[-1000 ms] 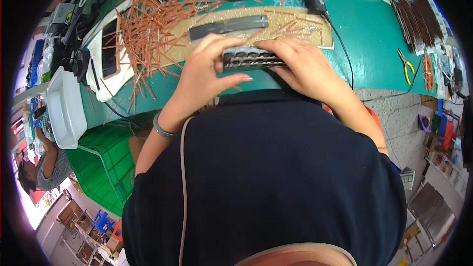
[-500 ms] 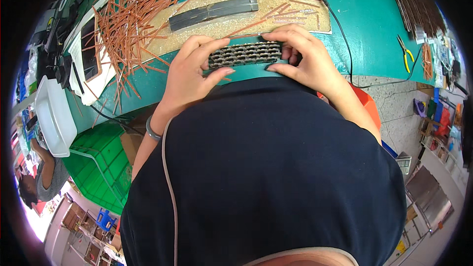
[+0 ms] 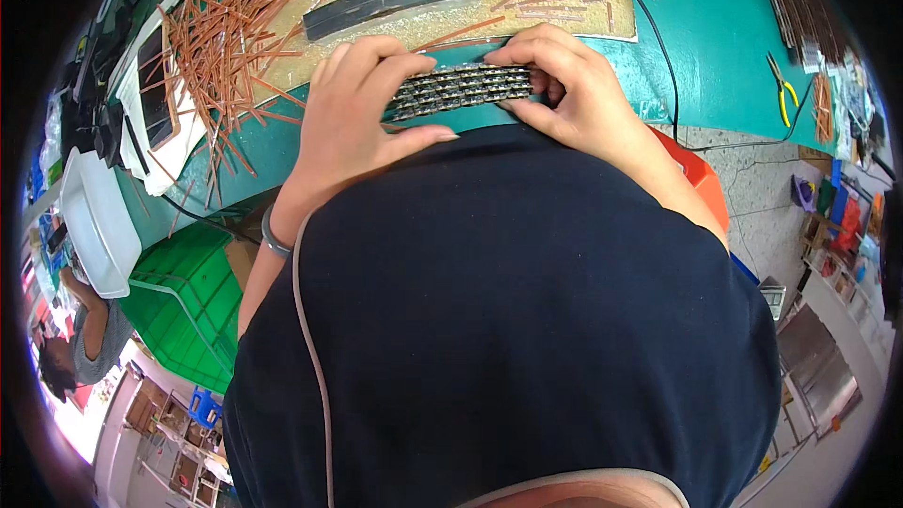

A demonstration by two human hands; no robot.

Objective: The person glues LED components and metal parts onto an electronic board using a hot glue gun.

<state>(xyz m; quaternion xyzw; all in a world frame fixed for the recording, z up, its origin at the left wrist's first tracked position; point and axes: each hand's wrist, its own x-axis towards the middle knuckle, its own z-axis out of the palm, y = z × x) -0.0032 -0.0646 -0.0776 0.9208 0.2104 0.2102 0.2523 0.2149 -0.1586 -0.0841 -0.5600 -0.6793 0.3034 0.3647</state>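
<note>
Between my hands, just above the near edge of the green workbench, is a block of dark, chain-like metal strips [image 3: 461,89] lying in several rows. My left hand [image 3: 362,108] is around its left end, with the index fingertip at the upper edge and the thumb stretched out below. At the right end, my right hand [image 3: 569,80] pinches the block between bent fingers and thumb. Beyond the block, a long dark grey bar [image 3: 395,5] lies on a tan, speckled board [image 3: 292,23].
Many thin reddish-brown sticks [image 3: 221,47] are heaped at the left, with several more on the board. A black cable [image 3: 656,33] runs down the bench [image 3: 710,56] at the right, near yellow-handled pliers [image 3: 784,99]. A green crate [image 3: 193,292] and white tub [image 3: 99,221] stand left.
The view has shifted slightly, so the bench sits higher. My left hand has turned a little and its thumb is more stretched out; the block now tilts, right end higher.
</note>
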